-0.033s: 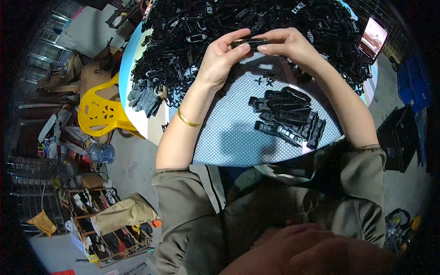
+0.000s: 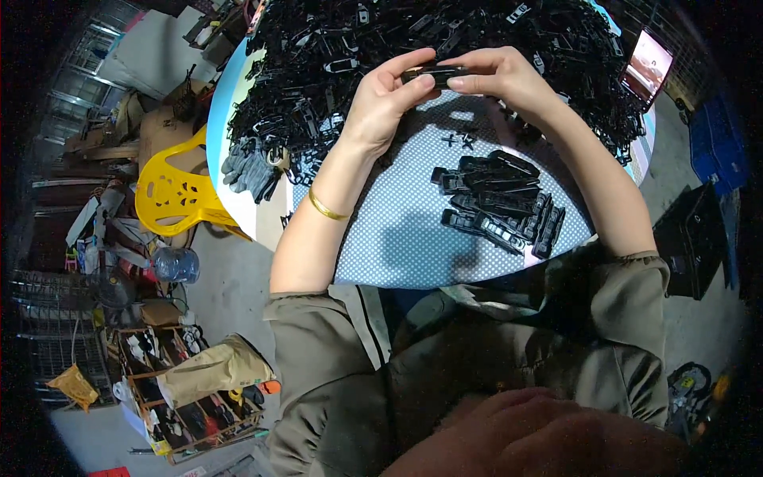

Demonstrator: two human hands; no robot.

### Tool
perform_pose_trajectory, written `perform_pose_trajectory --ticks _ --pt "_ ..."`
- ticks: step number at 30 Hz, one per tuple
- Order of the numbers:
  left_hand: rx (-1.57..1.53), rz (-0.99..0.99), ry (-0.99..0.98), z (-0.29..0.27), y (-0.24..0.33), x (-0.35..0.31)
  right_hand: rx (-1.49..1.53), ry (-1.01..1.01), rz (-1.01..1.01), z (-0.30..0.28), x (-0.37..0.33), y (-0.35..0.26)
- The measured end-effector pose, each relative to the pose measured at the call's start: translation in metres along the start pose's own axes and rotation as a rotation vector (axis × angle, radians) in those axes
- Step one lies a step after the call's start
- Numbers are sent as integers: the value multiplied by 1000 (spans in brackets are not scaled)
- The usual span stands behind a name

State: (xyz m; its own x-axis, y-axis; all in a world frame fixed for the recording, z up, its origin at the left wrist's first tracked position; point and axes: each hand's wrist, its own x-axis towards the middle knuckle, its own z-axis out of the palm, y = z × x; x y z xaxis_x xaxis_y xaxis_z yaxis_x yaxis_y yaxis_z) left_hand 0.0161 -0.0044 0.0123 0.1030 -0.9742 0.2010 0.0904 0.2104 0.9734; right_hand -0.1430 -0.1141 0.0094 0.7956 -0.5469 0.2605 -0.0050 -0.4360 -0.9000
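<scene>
The left hand (image 2: 380, 102) and the right hand (image 2: 515, 79) held a small black part (image 2: 443, 71) between them, over the near edge of a heaped pile (image 2: 381, 36) of black parts. The fingers of both hands were closed about its two ends, thumbs on the near side; its finer details were too small to make out. Nearer the body, a loose stack (image 2: 497, 195) of similar black parts lay on the worktop (image 2: 381, 238), with two small dark crosses (image 2: 457, 141) just beyond it. Grey gloves (image 2: 249, 168) lay at the worktop's left edge, beside a tape roll (image 2: 276, 157). A lit screen (image 2: 648, 67) stood at the far right, by the pile. A yellow chair (image 2: 168, 192) stood left of the worktop, and a gold bangle (image 2: 327, 208) circled the left forearm.
</scene>
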Motion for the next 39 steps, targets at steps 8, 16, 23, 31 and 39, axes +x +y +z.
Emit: perform_pose_trajectory --ticks 8,16,23,31,39 --pt "434 -5 -418 41 2 -24 -552 345 -109 -42 13 10" --pt "450 -79 -540 27 6 -17 -1257 192 -344 6 14 33" --pt "1399 643 259 -32 -27 21 -1197 46 -492 20 14 35" --pt "1616 342 28 -41 -16 18 -805 -228 -353 -3 -3 19" --pt "1498 251 -50 -46 0 9 -1034 86 -194 -32 -2 12"
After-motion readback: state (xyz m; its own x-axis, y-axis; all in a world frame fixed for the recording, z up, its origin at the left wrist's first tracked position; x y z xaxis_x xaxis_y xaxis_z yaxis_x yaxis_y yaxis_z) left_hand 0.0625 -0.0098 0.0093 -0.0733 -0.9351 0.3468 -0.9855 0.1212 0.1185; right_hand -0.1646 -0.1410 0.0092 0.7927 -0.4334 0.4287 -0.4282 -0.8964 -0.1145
